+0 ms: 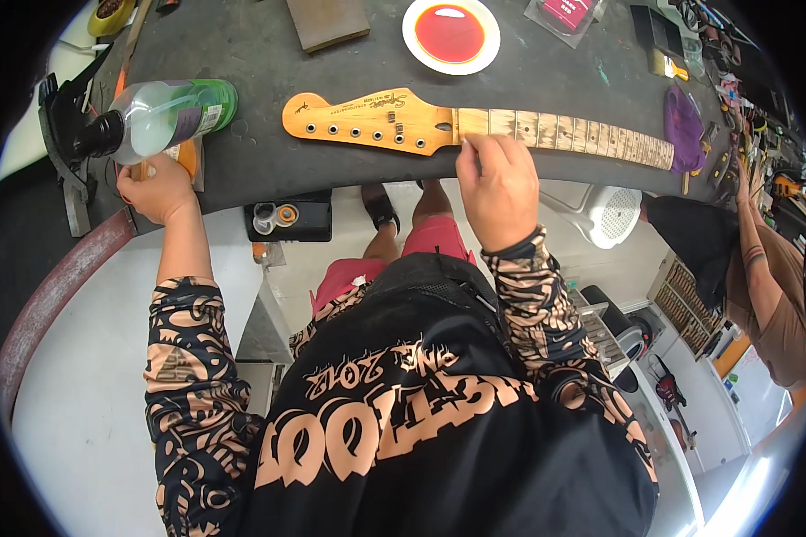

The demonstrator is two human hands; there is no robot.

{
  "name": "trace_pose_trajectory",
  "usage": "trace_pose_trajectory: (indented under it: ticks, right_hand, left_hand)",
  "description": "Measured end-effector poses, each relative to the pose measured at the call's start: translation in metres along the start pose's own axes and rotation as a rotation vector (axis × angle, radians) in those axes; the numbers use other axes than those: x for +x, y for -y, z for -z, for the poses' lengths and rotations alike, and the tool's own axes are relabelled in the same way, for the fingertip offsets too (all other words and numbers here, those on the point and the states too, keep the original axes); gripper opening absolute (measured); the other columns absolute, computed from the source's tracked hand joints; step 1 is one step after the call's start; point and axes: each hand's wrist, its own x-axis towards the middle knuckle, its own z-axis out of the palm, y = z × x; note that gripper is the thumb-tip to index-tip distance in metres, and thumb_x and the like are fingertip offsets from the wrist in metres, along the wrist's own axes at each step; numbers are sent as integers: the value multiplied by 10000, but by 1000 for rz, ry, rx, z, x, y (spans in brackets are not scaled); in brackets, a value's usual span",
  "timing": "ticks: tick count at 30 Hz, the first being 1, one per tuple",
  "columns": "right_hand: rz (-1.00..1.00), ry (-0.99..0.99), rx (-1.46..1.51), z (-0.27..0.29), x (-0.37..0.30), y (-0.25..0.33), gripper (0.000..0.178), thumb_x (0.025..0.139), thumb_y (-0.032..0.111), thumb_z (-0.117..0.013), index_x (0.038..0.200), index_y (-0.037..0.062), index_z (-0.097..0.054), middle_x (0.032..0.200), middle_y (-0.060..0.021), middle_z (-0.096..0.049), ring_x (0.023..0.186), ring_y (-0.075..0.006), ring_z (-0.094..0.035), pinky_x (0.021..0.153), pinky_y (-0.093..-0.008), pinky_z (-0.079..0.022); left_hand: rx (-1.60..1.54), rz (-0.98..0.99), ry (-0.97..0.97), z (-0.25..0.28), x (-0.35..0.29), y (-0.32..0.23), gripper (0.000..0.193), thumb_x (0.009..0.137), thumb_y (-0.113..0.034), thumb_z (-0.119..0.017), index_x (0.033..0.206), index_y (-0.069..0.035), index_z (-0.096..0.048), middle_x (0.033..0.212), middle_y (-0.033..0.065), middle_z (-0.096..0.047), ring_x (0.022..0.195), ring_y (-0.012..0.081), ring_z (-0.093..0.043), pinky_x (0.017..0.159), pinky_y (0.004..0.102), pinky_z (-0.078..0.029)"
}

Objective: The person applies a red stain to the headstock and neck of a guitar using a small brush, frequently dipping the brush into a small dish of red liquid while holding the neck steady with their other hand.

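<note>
**Guitar neck on the bench, bottle in the other hand**

From my feed I look straight down over the person's shoulders at a dark bench (242,54). A bare guitar neck (475,130) lies flat along its near edge, headstock to the left, fretboard running off to the right. The tuner holes in the headstock are empty and I see no strings, so the neck is stripped.

The right hand (501,188) sits at the bench edge with its fingers curled down onto the neck just right of the nut, pressed against the first frets. Something pale may be pinched under the fingertips, but I cannot tell what. The left hand (157,188) is closed around the lower end of a clear bottle (166,116) with a green cap and a dark nozzle, which lies tipped on its side near the left end of the bench, well apart from the neck.

The fretboard wood looks blotchy and dark in patches along its length, and I would judge that the work on it is at an early stage: the hand is only at the first frets, and everything toward the heel is untouched as far as I can see.

Farther back stand a white dish (450,34) with red inside, and a purple cloth (683,125) by the heel. Another person's arm (761,268) shows at the right.
</note>
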Motion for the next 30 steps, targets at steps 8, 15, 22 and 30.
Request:
trace_pose_trajectory:
  ticks: [8,15,22,30]
  right_hand:
    - [78,-101,-22,1,14,-19,151,835,60,-723,981,28,-706,901,-113,-652,858,-319,-627,777,-415,-511]
    - [85,-20,14,1,-11,-11,148,833,65,-717,976,33,-701,899,-95,-645,843,-308,-627,764,-425,-515]
    - [6,-131,-38,-6,20,-22,101,839,101,-733,911,31,-717,832,-132,-658,811,-334,-644,748,-423,-531]
    - [-58,-73,-90,-1,-6,-10,65,833,71,-730,870,27,-701,804,-121,-647,780,-314,-645,723,-419,-541]
  left_hand:
    - [37,4,17,-2,-1,-2,554,886,-415,-661,1273,-31,-568,1281,192,-644,1166,382,-640,973,450,-505]
    - [33,-13,2,-1,2,3,568,892,-441,-653,1275,-30,-568,1292,198,-639,1194,381,-625,993,451,-491]
    - [28,4,10,-2,2,-3,586,890,-448,-656,1284,-23,-564,1300,199,-635,1211,380,-616,1006,450,-486]
    - [1,8,9,0,2,-1,607,891,-462,-671,1292,-20,-564,1316,197,-632,1220,376,-617,1010,443,-488]
